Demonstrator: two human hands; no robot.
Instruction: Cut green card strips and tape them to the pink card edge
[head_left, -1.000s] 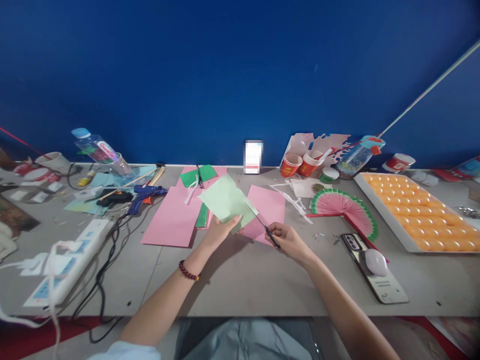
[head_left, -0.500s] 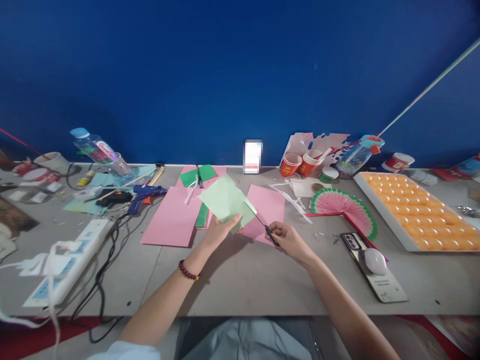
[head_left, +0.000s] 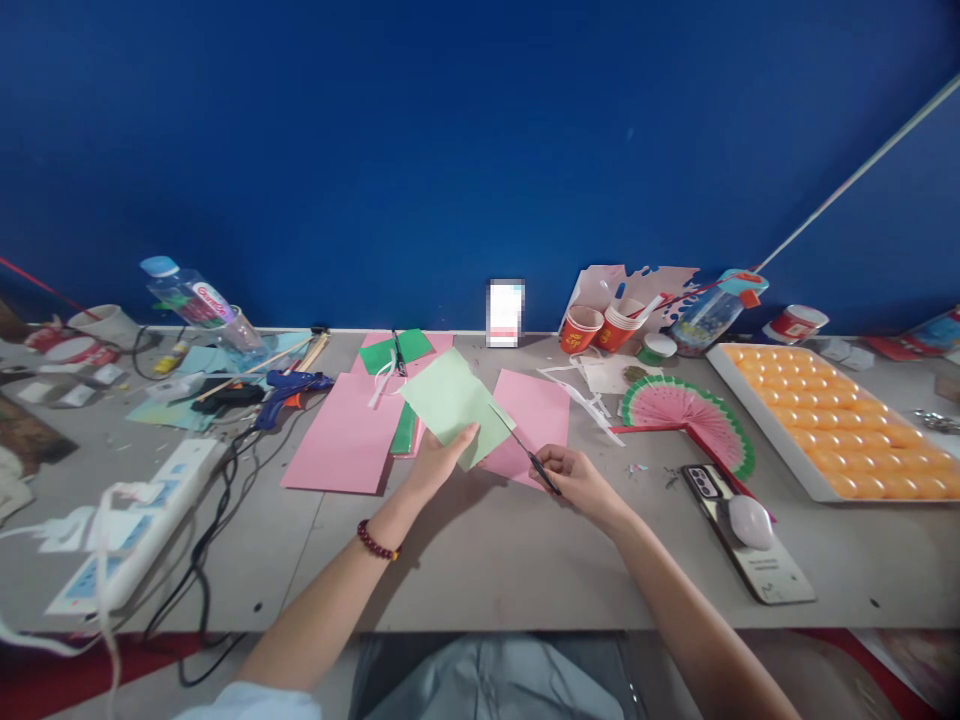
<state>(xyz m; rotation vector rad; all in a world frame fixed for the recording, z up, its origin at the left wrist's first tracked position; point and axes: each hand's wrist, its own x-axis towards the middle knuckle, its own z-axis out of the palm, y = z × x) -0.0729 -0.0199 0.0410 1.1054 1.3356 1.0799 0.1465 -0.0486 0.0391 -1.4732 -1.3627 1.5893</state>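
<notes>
Left hand: the left hand point(head_left: 444, 462) is closed in a pinch on the near edge of the pale green sheet point(head_left: 454, 395), thumb on top; the fingers beneath are hidden.
Right hand: the right hand point(head_left: 576, 478) is curled closed around the handles of the scissors point(head_left: 546, 472); how the fingers sit in the loops cannot be told.
Pale green sheet: tilted in front of the person, with pink sheets lying below it to left and right.
Blades: directed away from the person, across the sheet's right-hand corner; their exact gap is too fine to tell.
Cutting technique: best served, in judgement, by a steady right wrist, long even strokes, and the left hand turning the sheet into the blades. The left thumb should stay well off the cutting line, and the sheet taut, lest the edge run ragged.
Lower layers: the right pink sheet point(head_left: 541, 405) lies beneath the blades, so the sheet is best held up from it.
Left of the hands: the left pink sheet point(head_left: 341, 440), a glue gun point(head_left: 291, 388) and a power strip point(head_left: 142, 530).
Right of the hands: a pleated watermelon-patterned fan point(head_left: 686, 412) and a smartphone point(head_left: 780, 575), all on the grey worktop point(head_left: 480, 570).
</notes>
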